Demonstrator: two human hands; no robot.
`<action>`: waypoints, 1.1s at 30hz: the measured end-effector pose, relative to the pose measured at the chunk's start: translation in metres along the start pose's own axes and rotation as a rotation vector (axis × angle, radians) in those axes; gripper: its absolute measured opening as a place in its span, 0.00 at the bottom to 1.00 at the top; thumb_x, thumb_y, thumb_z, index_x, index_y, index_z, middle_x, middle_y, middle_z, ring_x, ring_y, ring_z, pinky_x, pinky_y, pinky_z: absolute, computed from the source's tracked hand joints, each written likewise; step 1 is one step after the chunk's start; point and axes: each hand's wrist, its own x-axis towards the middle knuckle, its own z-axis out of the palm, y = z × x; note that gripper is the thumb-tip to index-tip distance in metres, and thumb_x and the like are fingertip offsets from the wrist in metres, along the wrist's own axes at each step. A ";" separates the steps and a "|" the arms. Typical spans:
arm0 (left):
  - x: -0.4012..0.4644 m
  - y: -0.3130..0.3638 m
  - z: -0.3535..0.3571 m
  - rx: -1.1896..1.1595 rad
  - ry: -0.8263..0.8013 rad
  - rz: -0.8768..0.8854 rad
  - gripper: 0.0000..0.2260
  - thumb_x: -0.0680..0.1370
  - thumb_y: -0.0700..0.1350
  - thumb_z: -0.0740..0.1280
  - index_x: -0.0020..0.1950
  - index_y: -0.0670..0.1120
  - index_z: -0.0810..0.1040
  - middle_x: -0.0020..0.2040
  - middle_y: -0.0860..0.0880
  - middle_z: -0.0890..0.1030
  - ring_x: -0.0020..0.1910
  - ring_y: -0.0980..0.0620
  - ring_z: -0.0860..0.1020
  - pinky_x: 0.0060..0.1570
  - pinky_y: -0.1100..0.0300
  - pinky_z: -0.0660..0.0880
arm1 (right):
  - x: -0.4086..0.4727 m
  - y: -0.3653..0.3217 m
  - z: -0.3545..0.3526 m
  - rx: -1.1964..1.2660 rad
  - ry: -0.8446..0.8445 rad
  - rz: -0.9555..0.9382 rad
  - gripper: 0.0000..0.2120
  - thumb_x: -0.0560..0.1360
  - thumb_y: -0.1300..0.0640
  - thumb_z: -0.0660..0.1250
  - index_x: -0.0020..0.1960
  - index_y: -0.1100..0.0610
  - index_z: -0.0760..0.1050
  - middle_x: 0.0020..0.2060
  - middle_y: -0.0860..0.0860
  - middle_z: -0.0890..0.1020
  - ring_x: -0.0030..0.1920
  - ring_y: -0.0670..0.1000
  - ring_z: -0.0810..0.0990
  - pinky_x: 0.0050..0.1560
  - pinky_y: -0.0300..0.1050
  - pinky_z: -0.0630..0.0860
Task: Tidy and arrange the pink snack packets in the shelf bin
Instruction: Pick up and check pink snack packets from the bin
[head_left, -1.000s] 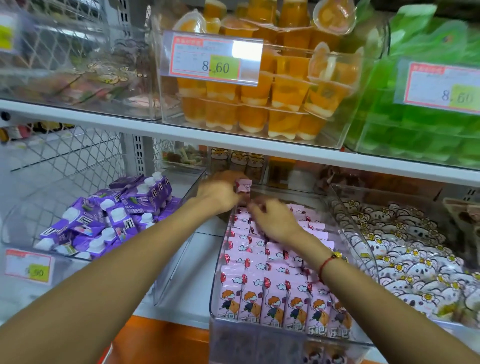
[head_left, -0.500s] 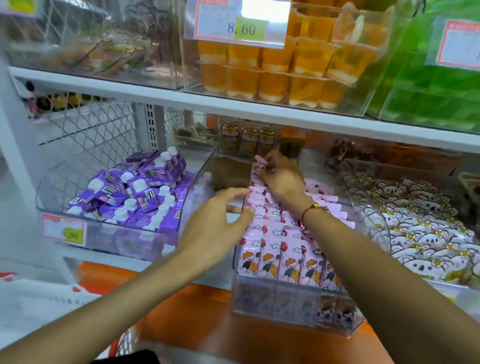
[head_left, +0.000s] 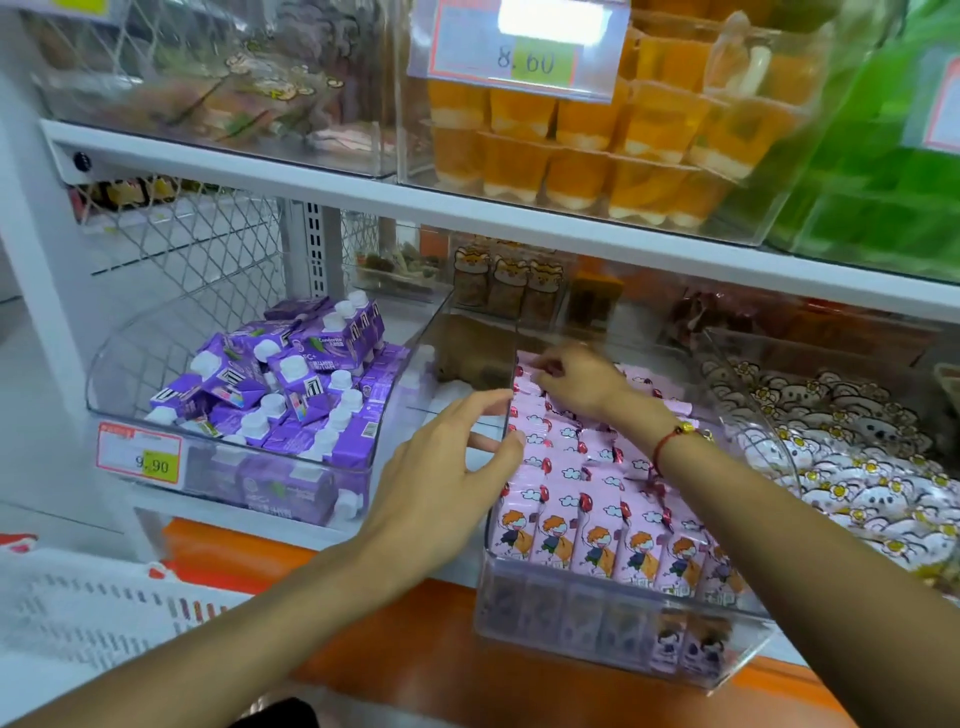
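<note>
Pink snack packets stand in neat near rows inside the clear bin; the far end looks looser. Right hand pinches a far packet, left hand lies spread-fingered on the bin's left wall.

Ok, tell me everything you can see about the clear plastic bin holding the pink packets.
The clear plastic bin sits on the lower shelf between the purple carton bin and the white cartoon packet bin. Its walls are transparent and its front is low. Pink cartoon snack packets fill it in rows. The left hand rests open against its left wall; the right hand pinches a packet near the back.
</note>
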 end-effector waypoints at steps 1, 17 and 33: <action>0.000 0.001 0.000 -0.004 -0.001 -0.009 0.17 0.72 0.60 0.60 0.60 0.68 0.71 0.55 0.68 0.77 0.50 0.66 0.77 0.54 0.51 0.76 | 0.001 -0.002 0.000 0.023 -0.003 0.026 0.12 0.79 0.55 0.62 0.60 0.56 0.77 0.54 0.56 0.81 0.46 0.52 0.77 0.43 0.43 0.71; 0.018 0.010 -0.006 -0.049 0.064 0.010 0.10 0.80 0.46 0.63 0.60 0.55 0.75 0.57 0.59 0.76 0.50 0.67 0.74 0.44 0.78 0.66 | -0.066 -0.035 -0.031 1.136 0.703 0.169 0.05 0.79 0.61 0.64 0.53 0.63 0.73 0.41 0.53 0.80 0.34 0.44 0.80 0.35 0.32 0.77; -0.005 0.035 0.009 -0.080 -0.070 0.302 0.17 0.74 0.51 0.72 0.61 0.61 0.75 0.57 0.64 0.78 0.53 0.65 0.77 0.50 0.68 0.74 | -0.160 -0.027 -0.054 1.429 0.381 0.191 0.03 0.77 0.59 0.66 0.50 0.58 0.77 0.41 0.53 0.83 0.38 0.44 0.82 0.40 0.34 0.78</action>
